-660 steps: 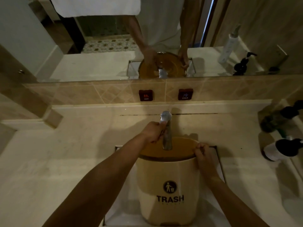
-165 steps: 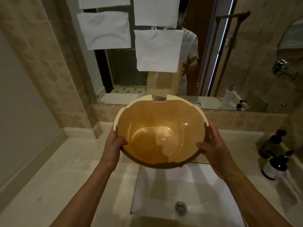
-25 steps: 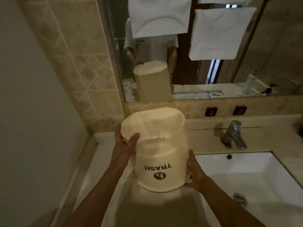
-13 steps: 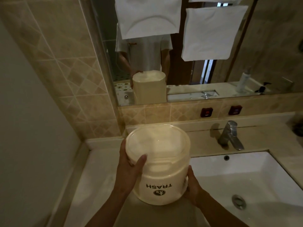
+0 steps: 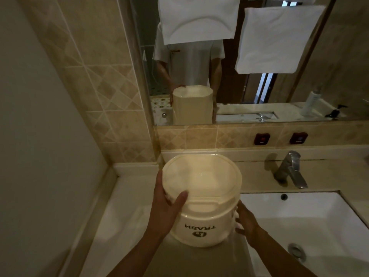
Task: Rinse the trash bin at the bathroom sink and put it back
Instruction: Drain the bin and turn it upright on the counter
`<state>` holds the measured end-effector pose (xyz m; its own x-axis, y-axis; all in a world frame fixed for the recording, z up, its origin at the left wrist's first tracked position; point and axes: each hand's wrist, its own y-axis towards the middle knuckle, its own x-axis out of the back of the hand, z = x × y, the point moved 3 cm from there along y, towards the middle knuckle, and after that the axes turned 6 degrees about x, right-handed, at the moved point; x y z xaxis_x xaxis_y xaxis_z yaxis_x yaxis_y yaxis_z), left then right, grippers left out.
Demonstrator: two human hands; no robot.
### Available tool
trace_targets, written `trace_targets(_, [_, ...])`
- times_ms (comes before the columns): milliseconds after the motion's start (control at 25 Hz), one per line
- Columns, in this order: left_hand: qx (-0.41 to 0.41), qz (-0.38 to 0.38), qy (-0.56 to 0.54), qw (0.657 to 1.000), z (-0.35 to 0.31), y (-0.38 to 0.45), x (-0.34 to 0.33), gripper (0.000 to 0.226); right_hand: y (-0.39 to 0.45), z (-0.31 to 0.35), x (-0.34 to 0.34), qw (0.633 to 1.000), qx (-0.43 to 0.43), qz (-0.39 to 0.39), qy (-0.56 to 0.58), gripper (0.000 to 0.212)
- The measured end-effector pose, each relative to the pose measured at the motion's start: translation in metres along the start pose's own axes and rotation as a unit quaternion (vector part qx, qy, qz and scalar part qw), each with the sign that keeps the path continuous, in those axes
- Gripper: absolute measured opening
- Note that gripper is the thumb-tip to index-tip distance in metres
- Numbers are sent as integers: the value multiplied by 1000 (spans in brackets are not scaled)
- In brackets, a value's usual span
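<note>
One cream trash bin [image 5: 201, 198], upside down with its "TRASH" label inverted, is being held over the counter [image 5: 127, 206] at 9 o'clock of the sink [image 5: 311, 220]. It is being gripped at 9 o'clock by the left hand [image 5: 166, 204], thumb pressed on the upturned base, and at 4 o'clock by the right hand [image 5: 244, 220], fingers curled against the wall; finger spread cannot be told. One faucet [image 5: 290, 168] is being seen at 2 o'clock, unobstructed. Two red buttons [image 5: 262, 138] are sitting above it. Two white cloths [image 5: 273, 39] are hanging on the mirror [image 5: 259, 92].
</note>
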<state>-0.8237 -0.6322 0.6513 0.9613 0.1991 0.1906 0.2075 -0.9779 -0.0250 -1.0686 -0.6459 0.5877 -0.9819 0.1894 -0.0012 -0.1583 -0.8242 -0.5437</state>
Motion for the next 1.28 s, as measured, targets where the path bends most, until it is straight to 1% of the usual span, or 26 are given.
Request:
trace_targets(80, [2, 13, -6, 1000, 0, 0, 0, 85, 2, 8, 4, 999, 37, 0, -7, 45])
trace_targets(200, [-1, 21, -13, 1000, -4, -2, -2, 88, -7, 23, 3, 997, 77, 21, 22, 35])
trace_targets(320, [1, 24, -8, 1000, -8, -5, -6, 87, -22, 30, 1, 994, 103, 30, 27, 47])
trace_targets(520, [14, 16, 6, 1000, -12, -14, -7, 85, -38, 31, 6, 994, 107, 30, 16, 54])
trace_targets(840, [16, 19, 21, 999, -9, -28, -14, 105, -51, 36, 16, 991, 134, 30, 1, 52])
trace_targets(920, [17, 18, 16, 1000, -9, -31, -20, 103, -50, 36, 21, 990, 137, 23, 2, 51])
trace_targets(960, [18, 18, 16, 1000, -10, -32, -24, 99, -48, 37, 25, 990, 137, 18, 1, 52])
trace_targets(1040, [16, 19, 19, 1000, -14, -35, -34, 85, -44, 38, 35, 991, 135, 3, -1, 53])
trace_targets(1120, [11, 26, 18, 999, -21, -37, -44, 81, -40, 38, 44, 991, 133, -3, 5, 53])
trace_targets(1200, [6, 34, 20, 999, -20, -36, -51, 87, -38, 37, 51, 991, 130, -2, 7, 55])
trace_targets(1280, [3, 42, 20, 999, -15, -35, -53, 99, -36, 34, 54, 991, 135, 6, -2, 54])
